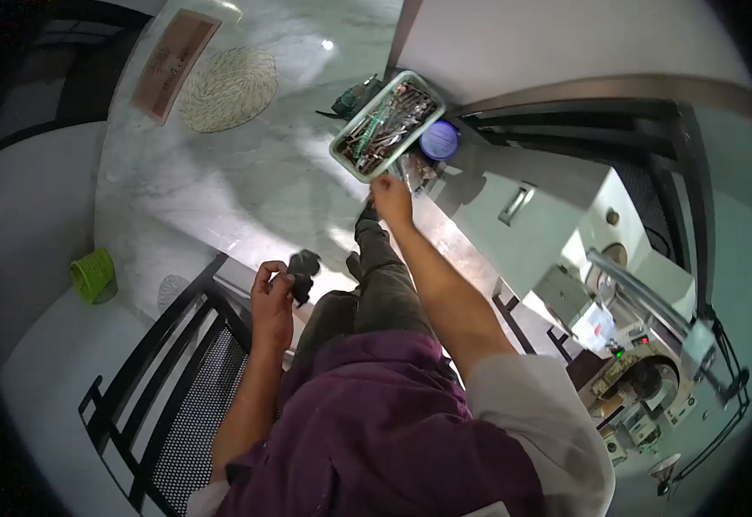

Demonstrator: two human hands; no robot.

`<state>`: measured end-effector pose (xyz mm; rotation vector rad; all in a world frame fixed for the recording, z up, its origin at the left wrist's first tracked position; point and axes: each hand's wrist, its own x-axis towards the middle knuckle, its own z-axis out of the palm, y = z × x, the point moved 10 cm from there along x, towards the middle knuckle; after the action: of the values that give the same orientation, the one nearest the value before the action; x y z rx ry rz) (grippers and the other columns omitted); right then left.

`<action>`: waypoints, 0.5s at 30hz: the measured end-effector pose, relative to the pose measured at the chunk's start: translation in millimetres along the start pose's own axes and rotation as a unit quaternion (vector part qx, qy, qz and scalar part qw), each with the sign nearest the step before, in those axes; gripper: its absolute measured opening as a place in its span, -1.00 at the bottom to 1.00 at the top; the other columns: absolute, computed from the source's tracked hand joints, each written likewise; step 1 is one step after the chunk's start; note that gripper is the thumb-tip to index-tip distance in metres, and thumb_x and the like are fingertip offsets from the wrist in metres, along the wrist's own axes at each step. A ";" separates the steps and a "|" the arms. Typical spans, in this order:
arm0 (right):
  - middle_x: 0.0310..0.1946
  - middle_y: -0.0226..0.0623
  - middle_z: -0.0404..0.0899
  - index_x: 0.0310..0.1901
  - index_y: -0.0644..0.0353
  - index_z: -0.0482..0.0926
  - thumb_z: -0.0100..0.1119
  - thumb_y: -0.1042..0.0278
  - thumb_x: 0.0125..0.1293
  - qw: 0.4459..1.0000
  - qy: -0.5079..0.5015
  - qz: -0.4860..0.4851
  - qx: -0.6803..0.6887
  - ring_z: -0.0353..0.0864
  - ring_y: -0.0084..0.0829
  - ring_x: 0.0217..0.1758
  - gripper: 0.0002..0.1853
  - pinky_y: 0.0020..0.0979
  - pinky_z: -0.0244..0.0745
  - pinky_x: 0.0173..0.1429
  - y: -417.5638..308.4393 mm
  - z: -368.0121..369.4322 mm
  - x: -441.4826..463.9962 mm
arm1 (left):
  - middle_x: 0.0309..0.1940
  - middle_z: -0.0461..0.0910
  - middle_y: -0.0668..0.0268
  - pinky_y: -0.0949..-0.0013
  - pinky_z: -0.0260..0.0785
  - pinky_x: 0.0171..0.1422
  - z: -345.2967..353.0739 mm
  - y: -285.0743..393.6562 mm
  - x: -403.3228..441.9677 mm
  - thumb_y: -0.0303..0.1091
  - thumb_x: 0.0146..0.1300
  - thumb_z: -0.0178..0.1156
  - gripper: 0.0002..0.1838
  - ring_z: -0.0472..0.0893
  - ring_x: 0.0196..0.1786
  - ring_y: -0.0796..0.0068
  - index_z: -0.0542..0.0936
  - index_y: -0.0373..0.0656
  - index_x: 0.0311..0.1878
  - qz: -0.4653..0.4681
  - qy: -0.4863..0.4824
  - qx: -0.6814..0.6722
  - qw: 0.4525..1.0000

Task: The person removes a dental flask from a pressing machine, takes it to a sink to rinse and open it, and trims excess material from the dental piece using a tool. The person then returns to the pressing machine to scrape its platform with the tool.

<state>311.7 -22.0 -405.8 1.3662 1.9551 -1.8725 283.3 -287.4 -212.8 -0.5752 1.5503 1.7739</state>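
My right hand (392, 200) reaches forward to the near end of a pale rectangular tray (339, 156), its fingers closed right at the rim. Whether they grip the rim or something small, I cannot tell. Inside the tray lies a jumble of thin metal pieces (397, 116), some brown, some shiny, with green strips among them. My left hand (273, 303) hangs lower down with curled fingers, thumb and fingertips pinched together. A dark, crumpled-looking object (304, 274) appears just beside those fingertips; whether they hold it is unclear.
On the pale marble surface (298, 164) lie a round woven mat (229, 90) and a brown cardboard piece (175, 65). A purple-lidded tub (439, 140) stands by the tray. A white cabinet (488, 215) and machine (643, 370) are at right; a black chair (195, 379) and green basket (93, 276) are at left.
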 end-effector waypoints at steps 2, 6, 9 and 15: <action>-0.37 -0.10 0.68 -0.23 0.22 0.65 0.15 0.02 0.28 0.991 0.093 -0.026 -0.088 0.67 -0.09 -0.29 -0.63 -0.15 0.52 -0.16 -3.1 -2.3 61.0 | -0.25 0.57 0.35 0.56 0.37 -0.19 9.1 9.7 -3.4 -0.44 0.31 0.10 -0.83 0.52 -0.22 0.65 0.51 -0.19 -0.05 -0.024 0.026 -0.005 0.999; -0.12 0.12 0.63 -0.13 0.30 0.65 0.26 -0.15 0.12 0.956 0.112 0.130 -0.237 0.62 0.04 0.02 -0.42 -0.12 0.47 0.14 -22.7 -6.6 89.9 | -0.20 0.58 0.33 0.44 0.48 -0.08 7.8 -2.0 -14.1 -0.37 0.40 0.04 -0.82 0.58 -0.16 0.56 0.52 -0.22 -0.03 -0.128 0.036 -0.004 0.991; -0.06 0.12 0.62 -0.10 0.28 0.65 0.25 -0.15 0.11 0.950 0.128 0.159 -0.237 0.61 0.01 0.05 -0.42 -0.15 0.47 0.16 -23.2 -5.1 96.2 | -0.20 0.59 0.35 0.46 0.48 -0.10 2.9 -10.4 -19.1 -0.29 0.41 0.08 -0.79 0.58 -0.18 0.57 0.52 -0.20 -0.02 -0.169 0.026 -0.009 0.985; -0.11 0.02 0.65 -0.15 0.19 0.66 0.16 -0.11 0.13 0.964 0.161 0.089 -0.192 0.64 -0.04 -0.02 -0.50 -0.16 0.49 0.11 -28.2 -25.7 67.9 | -0.34 0.51 0.41 0.49 0.34 -0.32 -1.1 -7.0 -10.6 -0.17 0.42 0.08 -0.78 0.46 -0.39 0.61 0.51 -0.13 -0.17 -0.243 -0.011 0.022 0.970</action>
<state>265.9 39.1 -421.3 1.7226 2.1038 -1.1690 295.4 -290.5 -210.0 -0.8294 1.2895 1.3633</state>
